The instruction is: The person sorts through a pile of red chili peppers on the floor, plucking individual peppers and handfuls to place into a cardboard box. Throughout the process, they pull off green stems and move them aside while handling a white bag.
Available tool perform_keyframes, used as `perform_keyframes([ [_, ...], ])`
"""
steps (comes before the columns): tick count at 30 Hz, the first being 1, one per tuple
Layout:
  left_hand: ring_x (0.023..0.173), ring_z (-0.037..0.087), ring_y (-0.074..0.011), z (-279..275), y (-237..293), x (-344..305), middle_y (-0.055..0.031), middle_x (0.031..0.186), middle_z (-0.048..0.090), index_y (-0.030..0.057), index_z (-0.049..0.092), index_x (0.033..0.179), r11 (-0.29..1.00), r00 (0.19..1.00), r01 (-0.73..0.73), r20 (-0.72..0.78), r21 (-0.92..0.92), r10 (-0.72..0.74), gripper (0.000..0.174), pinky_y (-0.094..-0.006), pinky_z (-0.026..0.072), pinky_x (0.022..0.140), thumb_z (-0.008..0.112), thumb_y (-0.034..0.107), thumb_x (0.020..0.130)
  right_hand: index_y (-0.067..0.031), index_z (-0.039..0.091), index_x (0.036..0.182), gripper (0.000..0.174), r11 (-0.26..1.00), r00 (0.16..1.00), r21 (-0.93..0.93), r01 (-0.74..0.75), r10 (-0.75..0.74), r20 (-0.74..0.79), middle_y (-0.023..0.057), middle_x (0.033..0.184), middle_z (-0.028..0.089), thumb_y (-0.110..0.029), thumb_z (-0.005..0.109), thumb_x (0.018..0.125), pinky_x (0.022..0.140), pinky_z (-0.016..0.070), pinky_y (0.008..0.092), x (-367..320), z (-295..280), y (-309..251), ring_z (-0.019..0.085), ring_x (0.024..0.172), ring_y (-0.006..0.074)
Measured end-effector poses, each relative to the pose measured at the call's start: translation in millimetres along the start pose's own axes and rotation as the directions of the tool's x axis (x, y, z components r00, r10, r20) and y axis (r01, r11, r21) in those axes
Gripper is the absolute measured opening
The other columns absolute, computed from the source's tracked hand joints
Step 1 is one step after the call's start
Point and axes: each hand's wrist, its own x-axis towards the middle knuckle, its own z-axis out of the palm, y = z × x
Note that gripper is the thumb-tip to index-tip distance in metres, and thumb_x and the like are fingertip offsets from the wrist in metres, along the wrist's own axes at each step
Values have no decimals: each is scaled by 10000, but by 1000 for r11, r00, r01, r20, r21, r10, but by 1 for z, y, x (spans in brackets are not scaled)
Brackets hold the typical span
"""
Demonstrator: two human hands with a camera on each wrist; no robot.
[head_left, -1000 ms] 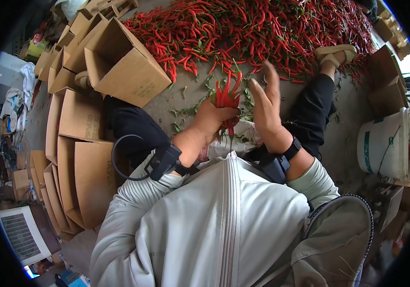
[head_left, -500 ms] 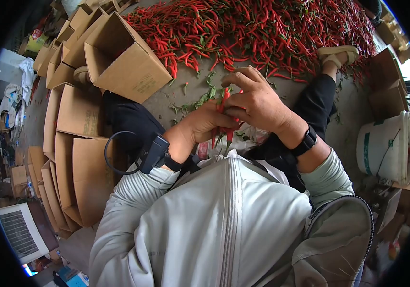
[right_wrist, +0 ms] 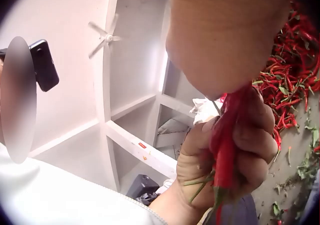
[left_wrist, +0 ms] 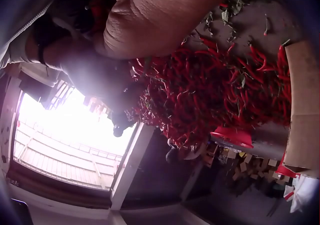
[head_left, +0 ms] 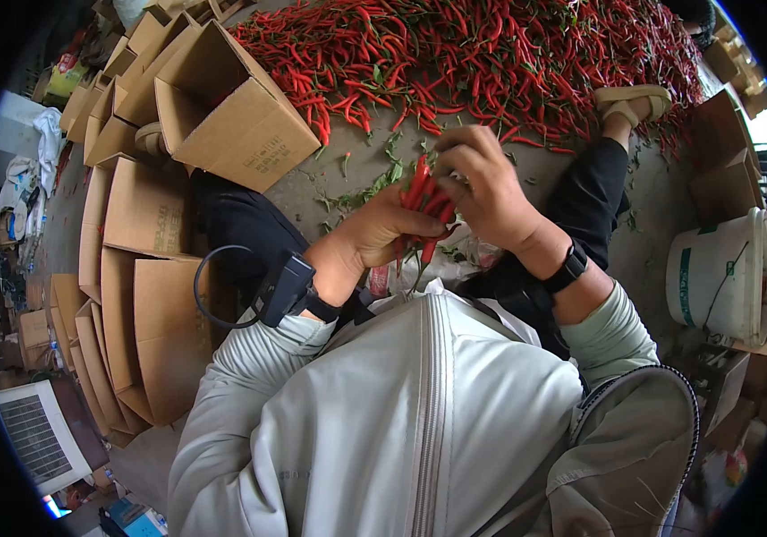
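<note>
In the head view, the left hand (head_left: pixel 370 225) grips a bunch of red chillies (head_left: pixel 425 201), its thumb lying across them and some green stems poking out below. Against the bunch's upper right side is the right hand (head_left: pixel 497 195), fingers bent; its fingertips are partly hidden, so whether it pinches a chilli is unclear. The right wrist view shows the left hand's fingers (right_wrist: pixel 254 152) curled round the chillies (right_wrist: pixel 223 157), with the heel of the right hand (right_wrist: pixel 227 32) above. Only part of the left hand (left_wrist: pixel 160 20) shows in the left wrist view.
A large heap of red chillies (head_left: pixel 491 58) spreads over the floor ahead. Open cardboard boxes (head_left: pixel 245 139) stand at the left, a white bucket (head_left: pixel 721 273) at the right. Loose leaves (head_left: pixel 374 186) lie on the floor between the person's legs.
The right hand, upright with straight fingers beside the bunch a second ago, has come over to it with bent fingers, then shifted slightly. The left hand still holds the chillies, a little lower.
</note>
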Motion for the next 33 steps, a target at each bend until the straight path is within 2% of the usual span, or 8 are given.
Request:
perform_keyframes([
  [2, 829, 550, -126, 0, 1, -2, -22, 889, 545, 55, 506, 1048, 999, 1000, -18, -4, -28, 18, 417, -255, 466, 714, 604, -85, 668, -15, 549, 873, 174, 976, 937, 168, -137, 183, -297, 109, 955, 513, 4, 565, 701, 810, 395, 318, -6, 2, 8, 495, 884, 275],
  [5, 838, 539, -130, -3, 3, -5, -27, 902, 543, 42, 480, 1124, 1000, 1000, -1, -25, -28, 0, 474, -265, 457, 746, 605, -74, 681, -5, 539, 904, 193, 886, 884, 437, -153, 321, -340, 123, 933, 517, 18, 533, 712, 797, 391, 303, -14, -6, 17, 508, 864, 259],
  [9, 842, 542, -131, -10, 2, -6, -34, 936, 546, 32, 463, 1162, 999, 998, -49, 38, -19, 50, 502, -249, 456, 752, 622, -57, 693, -2, 569, 891, 181, 946, 978, 309, -98, 148, -146, 109, 854, 546, 4, 522, 716, 768, 399, 308, -22, -18, 12, 509, 852, 246],
  [13, 906, 547, -138, -3, 4, -9, -44, 971, 557, 29, 453, 1169, 997, 996, -82, 36, 15, 82, 529, -267, 475, 769, 625, -93, 684, -17, 605, 881, 190, 914, 980, 358, -192, 197, 24, 110, 808, 571, -21, 612, 692, 705, 446, 309, -21, -10, 7, 568, 770, 253],
  [16, 938, 551, -144, -6, 5, -8, -51, 994, 564, 30, 444, 1175, 989, 995, -95, 22, 114, 93, 559, -287, 481, 788, 620, -127, 668, -20, 610, 872, 205, 870, 943, 391, -299, 332, -17, 111, 820, 577, -36, 650, 672, 677, 462, 305, -17, -7, -1, 586, 758, 250],
  [22, 921, 567, -146, -6, 5, -6, -53, 1015, 569, 35, 440, 1176, 958, 994, -99, -14, 271, 107, 580, -284, 476, 794, 621, -131, 650, -28, 598, 844, 189, 915, 953, 269, -300, 301, 38, 108, 825, 572, -20, 643, 661, 691, 462, 318, -13, -5, -4, 584, 777, 259],
  [29, 940, 559, -142, -4, 5, -9, -61, 1035, 566, 36, 433, 1185, 970, 997, -65, -14, 236, 71, 604, -283, 469, 799, 619, -134, 636, -19, 583, 810, 154, 935, 964, 241, -259, 265, 11, 108, 819, 563, 8, 619, 664, 692, 461, 314, -13, -7, -2, 580, 774, 259],
  [33, 954, 553, -151, -7, 6, -10, -66, 1053, 557, 39, 428, 1191, 981, 999, -48, -3, 187, 49, 617, -287, 470, 797, 617, -144, 632, -15, 580, 799, 156, 861, 921, 356, -364, 390, -3, 100, 806, 553, 18, 615, 651, 683, 457, 309, -15, -5, -4, 564, 755, 253],
])
